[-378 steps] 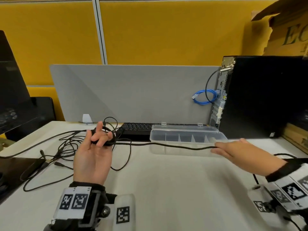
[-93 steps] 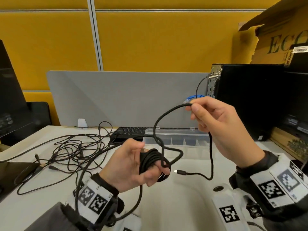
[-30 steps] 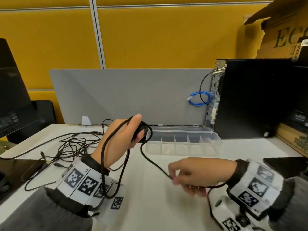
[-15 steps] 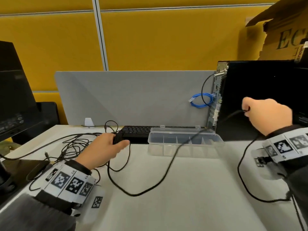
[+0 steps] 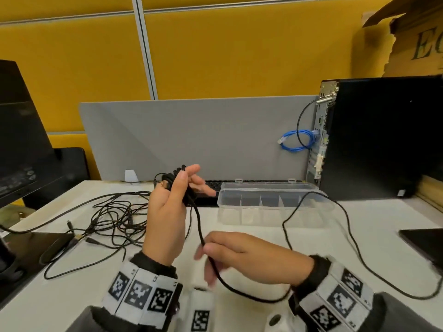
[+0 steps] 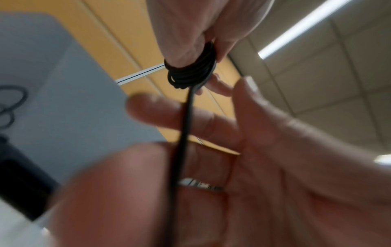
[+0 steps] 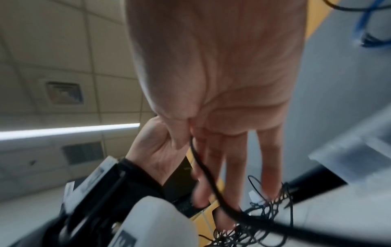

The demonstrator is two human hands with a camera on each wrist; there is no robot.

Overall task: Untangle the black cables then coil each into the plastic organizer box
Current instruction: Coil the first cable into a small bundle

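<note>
Cables [image 5: 112, 216] lie tangled on the desk [image 5: 239, 248] left of my left hand [image 5: 167, 216], whose fingers [image 5: 191, 170] carry the wound black cable [image 5: 199, 226]; my right hand [image 5: 249, 255] pinches its slack. Organizer box [image 5: 271, 202] sits beyond, keyboard [image 5: 213, 185] half hidden behind it.

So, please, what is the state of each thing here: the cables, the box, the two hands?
Thick black cable: partly coiled, tail loose on the white desk.
Left hand: holds the coil.
Right hand: pinches the cable.
Clear plastic organizer box: open, no cable inside.
Thin black cables: tangled, on desk.
Blue cable: looped beside the black computer tower.
</note>
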